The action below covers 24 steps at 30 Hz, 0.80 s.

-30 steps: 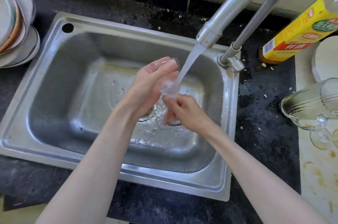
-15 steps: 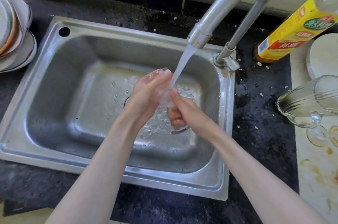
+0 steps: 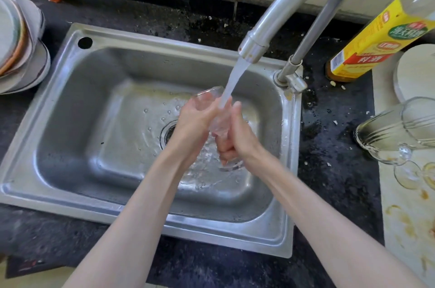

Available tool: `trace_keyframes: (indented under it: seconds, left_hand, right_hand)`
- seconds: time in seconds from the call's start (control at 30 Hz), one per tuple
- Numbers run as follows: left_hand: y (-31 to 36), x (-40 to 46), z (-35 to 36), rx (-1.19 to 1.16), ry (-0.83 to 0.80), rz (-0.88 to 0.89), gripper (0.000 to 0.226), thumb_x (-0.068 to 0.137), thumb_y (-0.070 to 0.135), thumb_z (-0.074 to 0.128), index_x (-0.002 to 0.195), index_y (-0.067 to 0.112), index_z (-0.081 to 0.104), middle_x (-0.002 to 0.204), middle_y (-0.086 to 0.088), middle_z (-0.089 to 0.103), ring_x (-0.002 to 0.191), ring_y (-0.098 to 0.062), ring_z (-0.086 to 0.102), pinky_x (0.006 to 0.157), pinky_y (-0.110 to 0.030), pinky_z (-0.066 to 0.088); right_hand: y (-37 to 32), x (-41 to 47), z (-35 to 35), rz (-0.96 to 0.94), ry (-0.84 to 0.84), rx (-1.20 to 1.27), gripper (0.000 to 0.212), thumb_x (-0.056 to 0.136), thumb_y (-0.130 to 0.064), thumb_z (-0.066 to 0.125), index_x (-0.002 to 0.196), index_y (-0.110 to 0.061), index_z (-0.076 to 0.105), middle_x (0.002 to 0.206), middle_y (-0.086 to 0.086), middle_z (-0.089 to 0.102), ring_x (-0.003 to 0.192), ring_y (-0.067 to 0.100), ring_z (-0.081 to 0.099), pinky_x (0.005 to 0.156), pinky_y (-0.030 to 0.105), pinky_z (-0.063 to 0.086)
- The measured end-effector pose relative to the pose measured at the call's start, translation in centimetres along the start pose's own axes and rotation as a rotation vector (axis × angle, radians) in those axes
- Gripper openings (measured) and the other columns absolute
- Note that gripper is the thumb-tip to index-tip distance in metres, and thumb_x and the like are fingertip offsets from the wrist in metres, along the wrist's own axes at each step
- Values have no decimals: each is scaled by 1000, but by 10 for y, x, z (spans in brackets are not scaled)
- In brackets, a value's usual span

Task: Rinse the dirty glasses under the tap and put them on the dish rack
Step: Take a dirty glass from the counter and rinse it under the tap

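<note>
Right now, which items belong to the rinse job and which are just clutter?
Job: clear glass held by left hand and right hand; curved steel tap; steel sink; stemmed glasses lying on the right.
Clutter: yellow-labelled bottle; stacked plates.

1. Soft, even daylight fills the scene; overall it is bright, with no hard shadows.
2. The steel sink (image 3: pixel 70 137) shows pale, diffuse glare along its rim and left wall.
3. The tap (image 3: pixel 282 5) carries a bright highlight along its curved top.
4. Wide-angle distortion bends straight lines; the bottle (image 3: pixel 376 35) at the right edge leans and stretches.
5. The black counter (image 3: pixel 334 146) reads dark, with little detail.
6. Running water (image 3: pixel 233 83) is blurred into a white streak.
</note>
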<state>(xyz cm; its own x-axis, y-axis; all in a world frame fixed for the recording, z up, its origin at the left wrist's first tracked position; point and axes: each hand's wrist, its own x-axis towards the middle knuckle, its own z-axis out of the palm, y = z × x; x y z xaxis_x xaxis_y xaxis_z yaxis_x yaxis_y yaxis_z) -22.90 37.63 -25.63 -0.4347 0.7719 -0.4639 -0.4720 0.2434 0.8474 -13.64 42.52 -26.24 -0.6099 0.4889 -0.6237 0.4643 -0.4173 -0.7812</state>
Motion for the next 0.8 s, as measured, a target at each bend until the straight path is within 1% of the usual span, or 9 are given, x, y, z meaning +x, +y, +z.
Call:
trace_keyframes:
  seconds: [0.07, 0.13, 0.2, 0.27, 0.33, 0.4, 0.53, 0.67, 0.8]
  left_hand:
    - [3, -5, -4, -20, -164, 18, 11, 81, 27, 64, 84, 16, 61, 71, -4, 57, 64, -17, 56, 58, -25, 44]
    - [5, -5, -8, 60, -217, 25, 13, 83, 28, 61, 78, 17, 60, 70, -7, 53, 63, -18, 52, 60, -28, 41]
    - [2, -3, -7, 187, -172, 24, 21, 80, 36, 66, 85, 16, 63, 77, -3, 61, 70, -15, 58, 74, -34, 46]
    - [-2, -3, -5, 283, -30, -13, 49, 74, 43, 74, 110, 15, 55, 101, 2, 68, 93, -11, 64, 96, -38, 44]
    - [-6, -7, -1, 336, 77, 18, 57, 74, 42, 74, 119, 22, 45, 119, 4, 61, 108, -9, 58, 98, -31, 42]
    - [-7, -10, 3, 378, 105, 89, 55, 75, 38, 73, 118, 27, 42, 122, 5, 56, 112, -8, 54, 91, -21, 42]
    - [-15, -17, 0, 350, 126, 194, 55, 71, 27, 78, 117, 25, 48, 111, 6, 59, 105, -7, 58, 88, -22, 46]
    - [-18, -23, 0, 413, 130, 271, 55, 70, 16, 81, 111, 30, 47, 104, 14, 56, 95, 7, 55, 83, -8, 42]
    - [-15, -25, 0, 559, 127, 321, 56, 65, 29, 82, 104, 42, 45, 110, 11, 55, 106, -10, 55, 95, -26, 44]
  right_hand:
    - [-2, -1, -8, 113, -228, 254, 83, 89, -71, 5, 47, -22, 58, 38, -4, 19, 32, 11, 17, 40, 19, 35]
    - [-3, -4, -12, 140, -275, 258, 80, 88, -73, 9, 55, -15, 53, 38, -3, 18, 32, 12, 15, 41, 21, 35]
    - [3, 0, -13, 89, -114, 119, 76, 92, -68, 7, 67, -10, 51, 36, -4, 26, 32, 12, 23, 44, 22, 34]
    - [10, 5, -13, -33, 68, -100, 82, 95, -60, 3, 86, -3, 62, 38, -4, 38, 38, 12, 36, 49, 26, 36]
    - [19, 8, -14, -122, 117, -244, 83, 95, -56, 1, 96, -7, 67, 46, -2, 50, 49, 14, 49, 58, 30, 43]
    - [22, 7, -14, -138, 101, -221, 71, 97, -52, 5, 89, -18, 67, 59, -1, 62, 65, 16, 61, 75, 35, 49]
    - [17, 2, -25, -86, 86, 6, 37, 102, -31, 33, 89, -16, 64, 82, 4, 67, 80, 16, 64, 84, 31, 51]
    - [17, 1, -51, 1, 181, 372, 21, 99, -10, 43, 115, -3, 55, 100, 13, 66, 89, 21, 66, 87, 32, 53]
    - [8, -2, -69, 6, 235, 827, 24, 99, -5, 39, 123, -2, 42, 102, 14, 59, 89, 23, 61, 78, 31, 53]
